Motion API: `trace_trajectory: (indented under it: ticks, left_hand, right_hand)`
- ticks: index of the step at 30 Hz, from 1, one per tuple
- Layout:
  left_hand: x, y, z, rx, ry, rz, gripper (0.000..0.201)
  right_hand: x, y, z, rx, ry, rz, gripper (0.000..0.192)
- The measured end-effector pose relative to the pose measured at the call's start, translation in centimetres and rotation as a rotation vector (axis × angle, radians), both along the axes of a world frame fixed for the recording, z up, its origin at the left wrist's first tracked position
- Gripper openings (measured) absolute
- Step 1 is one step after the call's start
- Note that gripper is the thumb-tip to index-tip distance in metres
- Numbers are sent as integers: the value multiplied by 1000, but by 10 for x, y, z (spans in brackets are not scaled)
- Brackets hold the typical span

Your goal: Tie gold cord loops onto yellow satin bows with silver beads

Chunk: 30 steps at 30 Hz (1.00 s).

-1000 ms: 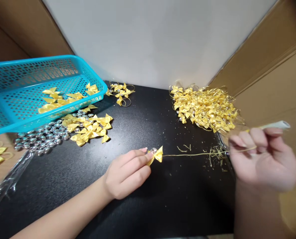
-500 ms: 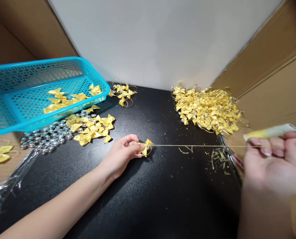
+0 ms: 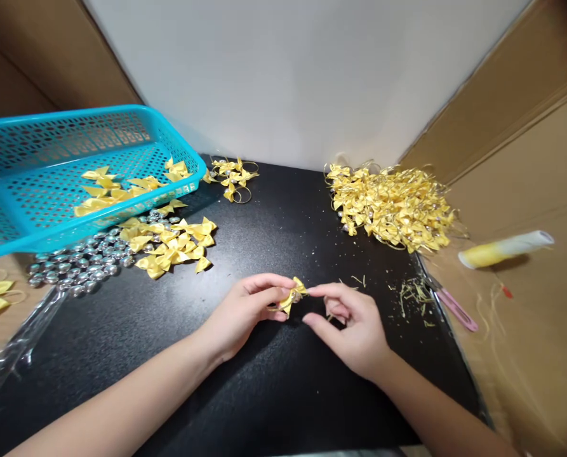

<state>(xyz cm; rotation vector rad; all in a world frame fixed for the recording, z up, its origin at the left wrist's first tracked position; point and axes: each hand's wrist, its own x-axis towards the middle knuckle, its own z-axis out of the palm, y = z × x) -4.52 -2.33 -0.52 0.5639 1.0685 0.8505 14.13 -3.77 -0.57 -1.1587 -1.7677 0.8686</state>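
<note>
Near the middle of the black tabletop (image 3: 245, 406), my left hand (image 3: 240, 314) pinches a small yellow ribbon bow (image 3: 293, 299) between thumb and fingers. A shiny silver bead shows at the bow's centre. My right hand (image 3: 354, 324) is just right of it, its index fingertip at the bow's edge. Thumb and index finger stand apart there, with the other fingers curled. Whether a thin cord runs under those fingers, I cannot tell. On the brown cardboard at the right lies a yellow-and-white tube (image 3: 506, 249), with thin cord trailing below.
A blue plastic basket (image 3: 121, 219) with yellow bows stands at the left. Before it lie silver beads (image 3: 90, 260) and loose bows (image 3: 178, 251). A large bow pile (image 3: 392, 206) sits back right, above cord scraps (image 3: 414, 295) and pink-handled scissors (image 3: 457, 309).
My right hand has let go of the tube and come left to the bow. The cord stretched taut between the hands no longer shows. My left hand keeps hold of the bow.
</note>
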Motion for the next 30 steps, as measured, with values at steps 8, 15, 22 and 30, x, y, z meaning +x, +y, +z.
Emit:
trace_trajectory:
  ticks: [8, 15, 22, 30]
  left_hand:
    - [8, -6, 2, 143, 58, -135, 13]
    - [8, -7, 1, 254, 85, -206, 10]
    - [2, -10, 0, 380, 48, -306, 13]
    - [10, -9, 0, 415, 270, -246, 17]
  right_hand:
    - [-6, 6, -5, -8, -62, -124, 10]
    - [-6, 10, -3, -279, 61, -142, 14]
    - [-6, 7, -5, -409, 120, -143, 22]
    - [-4, 6, -3, -289, 75, -132, 12]
